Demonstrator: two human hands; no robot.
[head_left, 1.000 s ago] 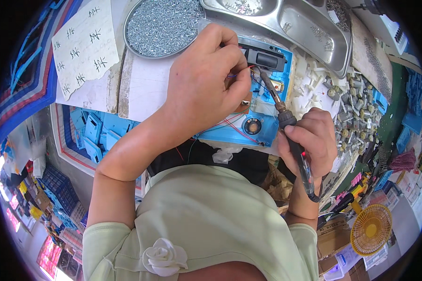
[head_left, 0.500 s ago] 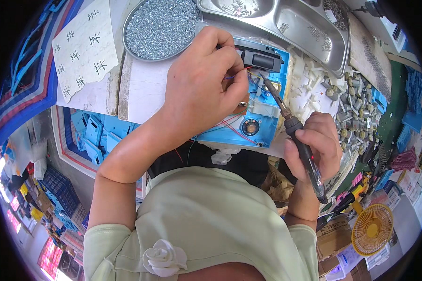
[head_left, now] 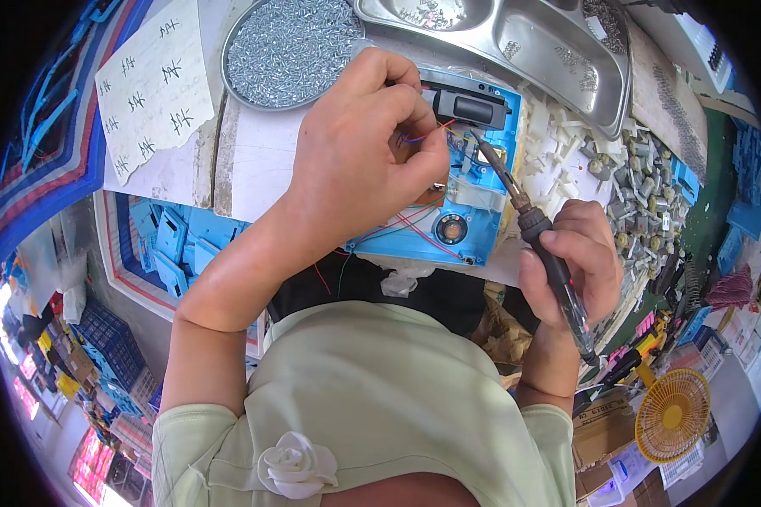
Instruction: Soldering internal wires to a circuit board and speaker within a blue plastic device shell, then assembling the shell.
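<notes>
The left hand [head_left: 359, 144] arches palm-down over the blue housing [head_left: 484, 221] on the table, thumb and fingers pinching thin wires [head_left: 445, 126]. The right hand [head_left: 585, 260], fingers curled, grips a soldering iron [head_left: 534, 226] slanting forward-left, its tip over the housing.

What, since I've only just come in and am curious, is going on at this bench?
A person works over an opened blue casing with a round speaker in it. Their right grip holds a soldering iron, its metal end pointing into the casing. Their left grip is curled over the casing, with thin coloured wires beside it; what it pinches is hidden. Whether the iron touches anything is hard to tell.
</notes>
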